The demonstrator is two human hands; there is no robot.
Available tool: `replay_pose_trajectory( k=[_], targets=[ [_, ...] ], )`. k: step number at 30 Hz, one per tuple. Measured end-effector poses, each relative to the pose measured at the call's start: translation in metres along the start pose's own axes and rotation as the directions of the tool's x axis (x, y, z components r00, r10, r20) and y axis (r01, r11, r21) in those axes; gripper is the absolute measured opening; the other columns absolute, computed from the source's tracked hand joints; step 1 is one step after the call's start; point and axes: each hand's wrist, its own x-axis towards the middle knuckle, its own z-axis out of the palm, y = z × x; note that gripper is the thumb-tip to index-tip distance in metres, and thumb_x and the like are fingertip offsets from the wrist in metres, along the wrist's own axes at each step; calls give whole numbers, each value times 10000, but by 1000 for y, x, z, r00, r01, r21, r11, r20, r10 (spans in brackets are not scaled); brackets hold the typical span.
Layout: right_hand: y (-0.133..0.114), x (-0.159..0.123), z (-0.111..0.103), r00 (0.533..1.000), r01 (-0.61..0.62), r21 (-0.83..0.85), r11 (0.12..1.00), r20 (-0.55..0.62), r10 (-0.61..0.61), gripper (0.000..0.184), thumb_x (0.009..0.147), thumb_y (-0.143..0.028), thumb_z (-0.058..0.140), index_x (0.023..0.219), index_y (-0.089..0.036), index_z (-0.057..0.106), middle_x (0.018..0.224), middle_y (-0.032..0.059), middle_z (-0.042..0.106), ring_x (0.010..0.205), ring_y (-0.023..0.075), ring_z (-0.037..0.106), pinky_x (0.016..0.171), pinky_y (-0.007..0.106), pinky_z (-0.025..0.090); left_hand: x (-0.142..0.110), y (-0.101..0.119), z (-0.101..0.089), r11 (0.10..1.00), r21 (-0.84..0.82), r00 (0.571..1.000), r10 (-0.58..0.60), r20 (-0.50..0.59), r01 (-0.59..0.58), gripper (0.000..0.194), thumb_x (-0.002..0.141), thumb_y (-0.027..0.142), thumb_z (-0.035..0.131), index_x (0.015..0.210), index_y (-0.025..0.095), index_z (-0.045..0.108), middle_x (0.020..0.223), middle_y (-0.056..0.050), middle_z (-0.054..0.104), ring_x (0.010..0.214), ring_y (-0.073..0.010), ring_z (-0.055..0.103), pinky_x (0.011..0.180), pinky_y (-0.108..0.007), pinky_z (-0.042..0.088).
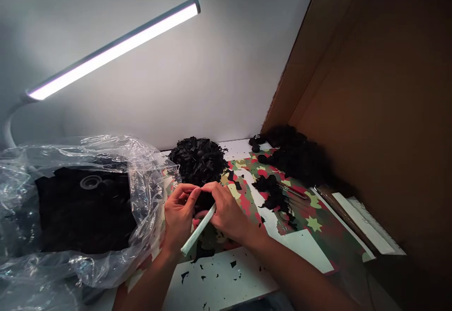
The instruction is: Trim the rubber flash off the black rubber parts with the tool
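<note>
My left hand [179,214] and my right hand [229,213] meet fingertip to fingertip over the patterned sheet [314,207]. Held in my right hand is a slim white stick-like tool [198,230], its pale end slanting down to the left; its other end is hidden by the hand. Both hands' thumbs and fingers are pinched together around a small black piece [204,200], mostly covered by the fingers. Just behind the hands rises a heap of black scraps [198,156].
On the left lies a clear plastic bag [148,217] with black pieces [81,221]. Black parts [271,191], a thin metallic tool [294,190] and a larger black pile [300,155] lie right. A cardboard wall [370,90] bounds that side. A lit lamp [116,50] hangs above.
</note>
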Motion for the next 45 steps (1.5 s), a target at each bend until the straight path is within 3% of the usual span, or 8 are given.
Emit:
replay_pose_trajectory(
  k=[5, 11, 16, 23, 28, 35, 42, 45],
  targets=[
    [2, 5, 4, 991, -134, 64, 989, 22, 133, 92, 931, -181, 646, 1017, -215, 656, 1045, 44, 734, 937, 212, 655, 875, 359, 415, 14, -3, -12, 976, 141, 971, 135, 197, -165, 353, 755, 433, 799, 1036, 220, 791, 943, -58, 624, 740, -168, 624, 548, -236, 523],
    [10, 7, -9, 985, -169, 71, 983, 57, 165, 109, 880, -159, 701, 974, -214, 697, 942, 18, 740, 865, 192, 633, 825, 335, 426, 29, -7, -27, 724, 406, 807, 359, 469, -557, 266, 826, 211, 744, 1084, 277, 742, 1143, -64, 666, 1031, -239, 663, 843, -351, 564],
    [9, 6, -15, 976, -135, -22, 991, 170, 137, 140, 939, -100, 585, 975, -211, 662, 917, 4, 709, 840, 178, 590, 849, 346, 393, 29, -5, -33, 596, 399, 695, 427, 578, -697, 306, 856, 235, 726, 1158, 262, 692, 1175, -73, 704, 1062, -249, 685, 914, -373, 549],
    [3, 10, -22, 979, 42, -305, 951, 202, 21, 121, 1030, -192, 493, 941, -188, 576, 922, 34, 641, 813, 191, 528, 819, 340, 359, 21, -5, -25, 725, 464, 831, 274, 484, -509, 204, 950, 277, 577, 1138, 233, 642, 1051, -47, 741, 929, -217, 689, 828, -332, 506],
    [3, 13, -23, 966, 94, -438, 894, 256, 24, 168, 1035, -230, 493, 898, -180, 576, 854, 45, 599, 776, 204, 480, 770, 328, 337, 17, -3, -18, 796, 437, 873, 222, 434, -419, 216, 982, 357, 491, 1007, 210, 647, 902, -32, 713, 814, -207, 654, 745, -315, 466],
    [5, 16, -18, 947, 115, -326, 938, 321, -4, 241, 1020, -140, 467, 799, -185, 552, 736, 5, 585, 756, 186, 462, 776, 329, 300, 14, -6, -12, 890, 303, 900, 216, 379, -341, 213, 974, 317, 497, 1003, 212, 680, 1031, -61, 724, 972, -227, 654, 862, -335, 466],
    [12, 14, -13, 952, 131, -173, 976, 298, -75, 285, 983, -100, 436, 716, -191, 476, 676, -25, 543, 699, 158, 433, 768, 320, 293, 11, -9, -6, 906, 332, 954, 192, 228, -262, 171, 924, 288, 546, 813, 215, 655, 719, 4, 650, 674, -181, 567, 661, -291, 400],
    [13, 11, -8, 961, 187, -253, 949, 248, -123, 247, 880, -41, 467, 683, -189, 466, 642, -21, 533, 674, 158, 408, 739, 329, 270, 11, -12, -2, 943, 270, 970, 146, 193, -195, 191, 905, 311, 578, 769, 203, 657, 698, 6, 631, 670, -169, 535, 651, -278, 388]
  ],
)
